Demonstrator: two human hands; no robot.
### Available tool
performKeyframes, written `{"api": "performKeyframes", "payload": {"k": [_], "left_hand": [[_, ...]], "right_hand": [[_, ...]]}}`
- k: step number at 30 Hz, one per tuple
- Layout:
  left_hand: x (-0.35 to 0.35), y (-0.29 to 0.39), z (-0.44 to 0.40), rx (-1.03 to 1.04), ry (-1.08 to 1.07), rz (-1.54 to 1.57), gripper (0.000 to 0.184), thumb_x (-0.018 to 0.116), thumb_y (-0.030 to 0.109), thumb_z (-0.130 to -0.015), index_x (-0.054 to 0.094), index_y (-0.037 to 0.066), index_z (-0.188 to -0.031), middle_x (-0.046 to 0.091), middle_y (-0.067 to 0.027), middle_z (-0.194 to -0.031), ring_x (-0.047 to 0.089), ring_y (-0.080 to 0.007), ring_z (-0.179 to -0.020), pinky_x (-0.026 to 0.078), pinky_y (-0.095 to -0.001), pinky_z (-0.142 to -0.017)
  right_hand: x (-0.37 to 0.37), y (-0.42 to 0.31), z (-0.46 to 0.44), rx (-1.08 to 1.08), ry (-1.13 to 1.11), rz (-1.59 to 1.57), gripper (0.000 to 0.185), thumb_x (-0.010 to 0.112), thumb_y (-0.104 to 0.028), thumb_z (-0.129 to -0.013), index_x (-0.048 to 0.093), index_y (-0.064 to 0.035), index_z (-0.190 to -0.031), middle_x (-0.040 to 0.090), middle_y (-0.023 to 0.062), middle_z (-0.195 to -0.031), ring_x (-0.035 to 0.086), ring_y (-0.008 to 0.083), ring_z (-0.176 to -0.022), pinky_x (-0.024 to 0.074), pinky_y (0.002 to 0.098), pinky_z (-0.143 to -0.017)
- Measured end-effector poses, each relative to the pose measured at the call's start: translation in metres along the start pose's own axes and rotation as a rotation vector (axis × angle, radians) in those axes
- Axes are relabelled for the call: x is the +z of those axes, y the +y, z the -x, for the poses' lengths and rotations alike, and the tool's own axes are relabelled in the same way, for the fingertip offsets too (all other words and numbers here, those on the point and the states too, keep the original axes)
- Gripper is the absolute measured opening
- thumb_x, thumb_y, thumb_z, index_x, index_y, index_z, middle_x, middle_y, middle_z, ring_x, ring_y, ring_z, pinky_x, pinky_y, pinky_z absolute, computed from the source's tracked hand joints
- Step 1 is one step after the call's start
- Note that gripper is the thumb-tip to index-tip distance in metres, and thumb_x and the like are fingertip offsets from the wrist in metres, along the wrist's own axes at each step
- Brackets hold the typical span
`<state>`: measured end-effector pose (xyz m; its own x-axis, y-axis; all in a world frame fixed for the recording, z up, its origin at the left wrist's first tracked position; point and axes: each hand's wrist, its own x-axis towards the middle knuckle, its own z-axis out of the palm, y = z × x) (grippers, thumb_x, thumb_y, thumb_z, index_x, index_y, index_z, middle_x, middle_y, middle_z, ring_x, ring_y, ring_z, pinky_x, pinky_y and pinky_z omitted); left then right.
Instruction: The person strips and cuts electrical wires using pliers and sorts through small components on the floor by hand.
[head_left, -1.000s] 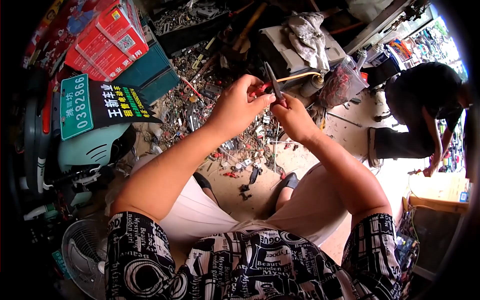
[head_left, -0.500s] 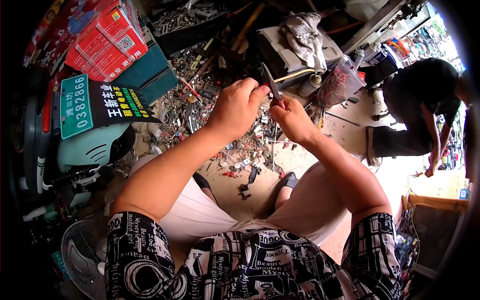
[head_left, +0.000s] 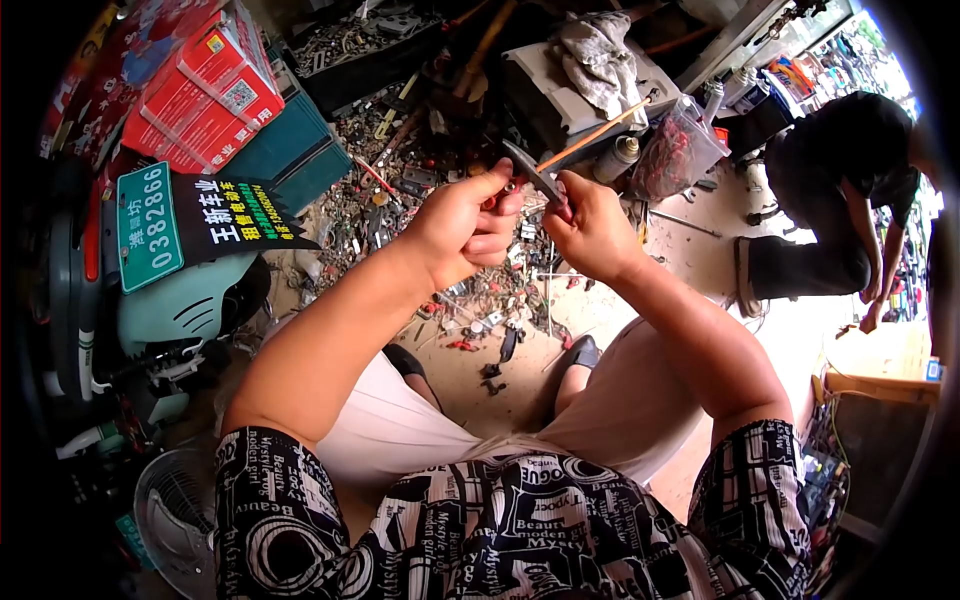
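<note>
In the head view my right hand (head_left: 595, 232) is closed round a reddish handle with a dark, pointed metal blade (head_left: 535, 172); I cannot tell whether it is a knife or scissors. The blade points up and to the left. Opposite it, my left hand (head_left: 462, 225) is closed, thumb and forefinger pinching near the blade. A thin orange-tan strip (head_left: 600, 130) runs up to the right from behind the blade, in line with the left fingertips. Its held end, beside something small and red, is mostly hidden.
Scrap and small parts (head_left: 500, 320) litter the floor. A cloth (head_left: 600, 65) lies on a pale box, near a spray can (head_left: 617, 160) and a plastic bag (head_left: 672, 155). Left are a red carton (head_left: 205, 95), an electric scooter (head_left: 185, 305) and a fan (head_left: 175, 515). Another person (head_left: 840, 190) bends at right.
My left hand has turned, its curled fingers now showing. The blade leans further left, and the orange-tan strip points more steeply upward to the right.
</note>
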<state>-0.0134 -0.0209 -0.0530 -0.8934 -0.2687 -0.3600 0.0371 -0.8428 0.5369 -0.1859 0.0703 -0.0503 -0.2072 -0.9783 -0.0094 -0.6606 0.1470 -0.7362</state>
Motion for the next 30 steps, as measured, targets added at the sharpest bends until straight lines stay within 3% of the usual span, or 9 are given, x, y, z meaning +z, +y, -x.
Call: {"api": "performKeyframes", "payload": {"k": [4,6,8,10,13,15,17,25,30], "left_hand": [[-0.002,-0.006,0.006,-0.212,-0.276,0.256,0.042,0.038,0.044,-0.099,0.043,0.014,-0.070,0.028,0.0076,-0.051,0.024,-0.0051,-0.038,0.019,-0.0218,-0.037],[0.004,-0.012,0.011,-0.243,-0.329,0.277,0.042,0.040,0.045,-0.099,0.043,0.014,-0.070,0.028,0.0075,-0.051,0.024,-0.0056,-0.038,0.020,-0.0216,-0.038],[0.011,-0.014,0.014,-0.156,-0.231,0.271,0.042,0.036,0.043,-0.100,0.043,0.014,-0.070,0.032,0.0064,-0.053,0.027,-0.0063,-0.038,0.021,-0.0218,-0.039],[0.008,-0.015,0.010,-0.086,-0.223,0.185,0.045,0.035,0.049,-0.099,0.048,0.013,-0.076,0.035,0.0056,-0.056,0.032,-0.0061,-0.041,0.024,-0.0211,-0.040],[0.006,-0.013,0.002,0.368,0.345,-0.539,0.048,0.031,0.050,-0.100,0.054,0.008,-0.102,0.049,0.0023,-0.068,0.045,-0.0061,-0.054,0.035,-0.0205,-0.047],[0.006,-0.006,0.001,0.669,0.404,-0.989,0.040,0.052,0.041,-0.095,0.051,0.004,-0.108,0.055,-0.0018,-0.077,0.051,-0.0103,-0.060,0.041,-0.0246,-0.053],[0.009,-0.002,0.004,0.854,0.475,-1.413,0.046,0.072,0.032,-0.082,0.050,0.002,-0.108,0.057,-0.0092,-0.080,0.056,-0.0199,-0.064,0.047,-0.0329,-0.058],[0.008,0.000,-0.001,1.059,0.559,-1.694,0.025,0.065,0.024,-0.087,0.054,0.002,-0.081,0.061,-0.0190,-0.076,0.058,-0.0394,-0.068,0.047,-0.0437,-0.056],[0.006,0.004,-0.003,1.039,0.570,-1.727,0.029,0.061,0.028,-0.091,0.055,0.002,-0.078,0.060,-0.0168,-0.069,0.057,-0.0369,-0.062,0.045,-0.0428,-0.053]], "right_hand": [[-0.006,0.010,0.001,-0.338,0.061,0.056,0.016,0.058,-0.011,-0.068,0.047,-0.0028,-0.075,0.051,0.0149,-0.061,0.053,0.0382,-0.063,0.0429,0.0438,-0.057],[-0.012,0.010,0.003,-0.412,0.026,0.028,0.024,0.054,-0.003,-0.068,0.055,-0.0001,-0.092,0.046,0.0124,-0.062,0.047,0.0304,-0.055,0.0396,0.0358,-0.053],[-0.013,0.009,0.003,-0.413,0.034,0.052,0.022,0.055,-0.003,-0.069,0.055,-0.0007,-0.091,0.045,0.0109,-0.062,0.045,0.0248,-0.053,0.0385,0.0336,-0.052],[-0.008,0.011,-0.001,-0.253,0.005,0.000,0.016,0.058,-0.011,-0.070,0.046,-0.0021,-0.075,0.052,0.0163,-0.065,0.053,0.0378,-0.062,0.0430,0.0417,-0.056],[0.000,0.015,-0.006,-0.129,0.005,-0.137,0.018,0.058,-0.014,-0.075,0.045,-0.0019,-0.074,0.047,0.0113,-0.059,0.050,0.0244,-0.054,0.0416,0.0366,-0.054],[-0.002,0.007,-0.005,0.038,-0.019,-0.288,0.018,0.056,-0.016,-0.079,0.047,-0.0015,-0.075,0.045,0.0057,-0.058,0.045,0.0129,-0.055,0.0402,0.0330,-0.053],[-0.001,0.007,-0.007,0.069,-0.012,-0.284,0.018,0.056,-0.017,-0.079,0.049,-0.0014,-0.076,0.048,0.0061,-0.059,0.046,0.0131,-0.056,0.0407,0.0328,-0.054],[0.011,0.004,0.001,0.207,-0.162,-0.405,0.020,0.054,-0.021,-0.082,0.047,-0.0044,-0.073,0.047,0.0008,-0.059,0.043,0.0093,-0.056,0.0382,0.0301,-0.052],[0.007,-0.008,0.001,0.239,-0.198,-0.451,0.021,0.054,-0.022,-0.083,0.048,-0.0041,-0.073,0.048,0.0002,-0.059,0.043,0.0093,-0.055,0.0372,0.0292,-0.051]]}}
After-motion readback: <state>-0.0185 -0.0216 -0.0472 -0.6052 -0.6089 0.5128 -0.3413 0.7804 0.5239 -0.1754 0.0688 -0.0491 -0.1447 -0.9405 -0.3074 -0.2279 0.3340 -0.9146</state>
